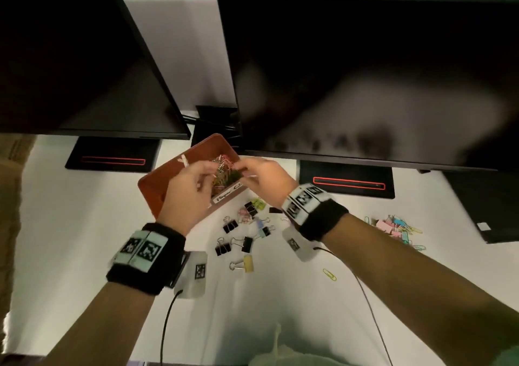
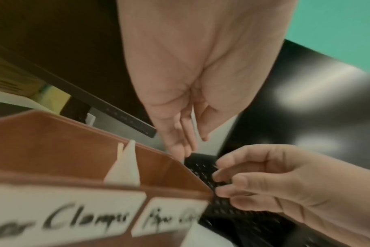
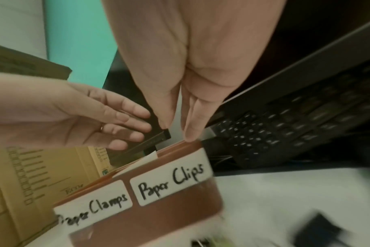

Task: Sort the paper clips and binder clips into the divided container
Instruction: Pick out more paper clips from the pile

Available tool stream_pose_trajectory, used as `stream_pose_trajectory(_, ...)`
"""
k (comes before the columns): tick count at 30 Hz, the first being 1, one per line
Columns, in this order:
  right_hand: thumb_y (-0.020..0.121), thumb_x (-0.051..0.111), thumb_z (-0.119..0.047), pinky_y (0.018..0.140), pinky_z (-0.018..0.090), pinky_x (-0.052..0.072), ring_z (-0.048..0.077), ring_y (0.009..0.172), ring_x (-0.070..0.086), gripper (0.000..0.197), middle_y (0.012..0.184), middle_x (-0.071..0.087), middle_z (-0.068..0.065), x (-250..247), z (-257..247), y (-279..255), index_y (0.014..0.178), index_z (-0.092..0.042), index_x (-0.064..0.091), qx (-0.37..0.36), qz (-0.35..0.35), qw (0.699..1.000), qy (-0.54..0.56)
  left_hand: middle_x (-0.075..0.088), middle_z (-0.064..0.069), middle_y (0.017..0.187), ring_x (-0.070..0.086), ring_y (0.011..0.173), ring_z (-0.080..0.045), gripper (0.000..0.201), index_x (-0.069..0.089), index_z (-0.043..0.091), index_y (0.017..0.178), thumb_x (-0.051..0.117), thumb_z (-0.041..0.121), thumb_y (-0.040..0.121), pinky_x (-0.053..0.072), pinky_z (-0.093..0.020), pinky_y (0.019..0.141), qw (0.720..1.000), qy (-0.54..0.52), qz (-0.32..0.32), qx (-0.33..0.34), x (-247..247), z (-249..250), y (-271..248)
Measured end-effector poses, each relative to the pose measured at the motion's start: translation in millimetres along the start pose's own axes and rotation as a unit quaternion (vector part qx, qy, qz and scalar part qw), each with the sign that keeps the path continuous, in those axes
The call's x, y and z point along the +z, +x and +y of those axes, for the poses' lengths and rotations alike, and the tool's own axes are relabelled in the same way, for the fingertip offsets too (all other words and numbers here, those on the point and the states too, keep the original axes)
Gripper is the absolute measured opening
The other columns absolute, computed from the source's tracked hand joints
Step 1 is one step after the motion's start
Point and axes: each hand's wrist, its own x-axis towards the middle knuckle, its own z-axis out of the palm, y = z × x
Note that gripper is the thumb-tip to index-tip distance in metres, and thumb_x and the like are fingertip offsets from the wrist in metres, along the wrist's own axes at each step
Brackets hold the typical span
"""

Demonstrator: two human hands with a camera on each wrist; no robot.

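Head view | both hands, left hand (image 1: pixel 185 188) and right hand (image 1: pixel 266 181), fingers relaxed, are hovering over paper clips (image 1: pixel 224 169) compartment of container (image 1: pixel 157 183) | next: binder clips (image 1: pixel 238 242) on bench are needing pinching

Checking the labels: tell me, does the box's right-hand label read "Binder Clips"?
No, in the right wrist view the right-hand label on the box reads "Paper Clips".

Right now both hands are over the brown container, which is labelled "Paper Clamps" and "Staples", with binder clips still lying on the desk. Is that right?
Nearly. The second label reads "Paper Clips", not "Staples"; the right wrist view shows it clearly beside "Paper Clamps". The rest holds: both the left hand and right hand are over the brown container, and binder clips still lie on the desk.
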Motion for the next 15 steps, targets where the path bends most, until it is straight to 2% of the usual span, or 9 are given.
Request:
stream_pose_trajectory(2,0.091,0.055,-0.008,0.091,0.027,0.051,0.017,0.097,0.063,0.023,0.112,0.063,0.006,-17.7,22.8,-44.8,0.112,-0.013,0.063,-0.006,0.024,1.0,-0.003,0.061,0.012,0.111,0.055,0.098,0.006,0.023,0.06,0.024,0.111,0.052,0.014,0.092,0.043,-0.008,0.084,0.998,0.004,-0.037,0.045,19.2,5.7,-16.8)
stream_pose_trajectory(3,0.091,0.054,-0.009,0.089,0.027,0.051,0.015,0.094,0.062,0.022,0.109,0.063,0.005,-26.2,37.4,-68.8,0.111,-0.013,0.064,0.01,0.029,0.999,-0.012,0.06,0.013,0.11,0.055,0.093,0.009,0.021,0.06,0.024,0.11,0.052,0.015,0.092,0.043,-0.004,0.078,0.996,0.004,-0.062,0.061,32.4,9.1,-24.8)
stream_pose_trajectory(4,0.092,0.054,-0.01,0.089,0.028,0.051,0.013,0.094,0.061,0.022,0.109,0.063,0.003,-33.8,53.8,-91.4,0.111,-0.015,0.064,0.038,0.027,0.998,-0.032,0.061,0.012,0.11,0.057,0.09,0.007,0.021,0.06,0.024,0.108,0.053,0.014,0.091,0.046,-0.005,0.075,0.993,0.0,-0.091,0.071,47.6,12.2,-32.2)
stream_pose_trajectory(7,0.091,0.056,-0.014,0.096,0.03,0.048,0.012,0.103,0.057,0.025,0.116,0.062,0.001,-54.5,102.4,-150.4,0.114,-0.018,0.063,0.143,0.019,0.985,-0.09,0.062,0.005,0.106,0.059,0.089,-0.003,0.021,0.06,0.024,0.105,0.056,0.012,0.089,0.053,-0.026,0.08,0.979,-0.01,-0.182,0.089,97.7,22.8,-47.8)
stream_pose_trajectory(9,0.09,0.057,-0.016,0.098,0.032,0.046,0.017,0.109,0.056,0.026,0.12,0.062,0.001,-67.4,126.0,-177.7,0.116,-0.019,0.062,0.191,0.032,0.975,-0.111,0.058,0.007,0.106,0.058,0.091,-0.004,0.023,0.059,0.028,0.106,0.058,0.015,0.088,0.052,-0.027,0.083,0.967,0.014,-0.228,0.11,131.6,32.4,-52.3)
stream_pose_trajectory(11,0.09,0.058,-0.016,0.1,0.033,0.045,0.019,0.111,0.056,0.028,0.121,0.062,0.001,-77.7,141.0,-191.2,0.117,-0.02,0.061,0.214,0.053,0.968,-0.118,0.055,0.005,0.11,0.056,0.093,-0.006,0.028,0.057,0.026,0.113,0.06,0.018,0.087,0.05,-0.027,0.086,0.959,0.04,-0.254,0.119,161.7,44.6,-53.1)
stream_pose_trajectory(15,0.091,0.054,-0.013,0.103,0.033,0.042,0.02,0.116,0.054,0.03,0.125,0.061,0.001,-88.8,159.9,-187.1,0.119,-0.019,0.061,0.206,0.055,0.967,-0.137,0.052,0.001,0.114,0.056,0.097,-0.014,0.034,0.054,0.024,0.117,0.062,0.019,0.084,0.048,-0.03,0.089,0.947,0.084,-0.29,0.114,212.2,65.0,-47.6)
